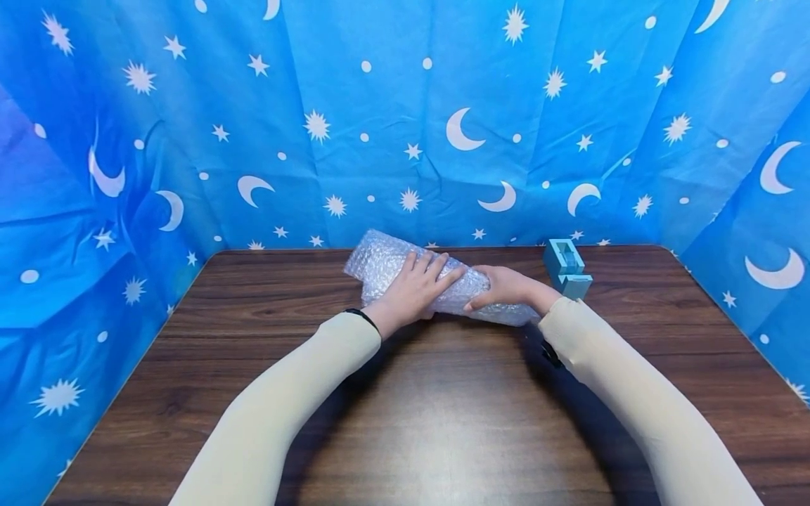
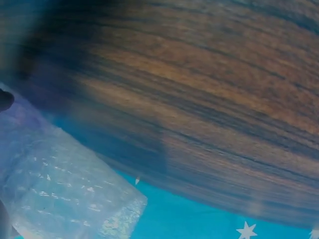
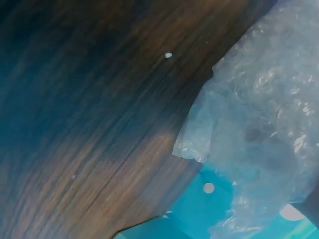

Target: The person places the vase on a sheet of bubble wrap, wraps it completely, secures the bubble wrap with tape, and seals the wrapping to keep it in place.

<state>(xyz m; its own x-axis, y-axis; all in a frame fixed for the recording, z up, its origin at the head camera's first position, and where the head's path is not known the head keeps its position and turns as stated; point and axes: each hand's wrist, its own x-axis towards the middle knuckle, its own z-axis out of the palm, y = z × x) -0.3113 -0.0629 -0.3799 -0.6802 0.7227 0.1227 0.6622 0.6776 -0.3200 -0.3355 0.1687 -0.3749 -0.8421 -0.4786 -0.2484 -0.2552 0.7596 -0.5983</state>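
A folded bundle of clear bubble wrap [image 1: 380, 261] lies slantwise between both hands near the table's far edge. My left hand [image 1: 411, 287] grips its middle, with the fingers spread over the top. At the bundle's right end, my right hand [image 1: 505, 287] holds it, thumb on the near side and fingers behind. In the left wrist view, the bubble wrap [image 2: 75, 184] reaches out to a squared corner, with a dark fingertip at the left edge. A loose flap of the bubble wrap [image 3: 264, 109] shows in the right wrist view. Whatever is inside the wrap is hidden.
A teal block-shaped holder [image 1: 563, 258] with a square hollow stands at the back right, just beyond the right wrist. The dark wood-grain table [image 1: 443, 414] ends at a blue curtain [image 1: 392, 140] with moons and stars, which also flanks both sides.
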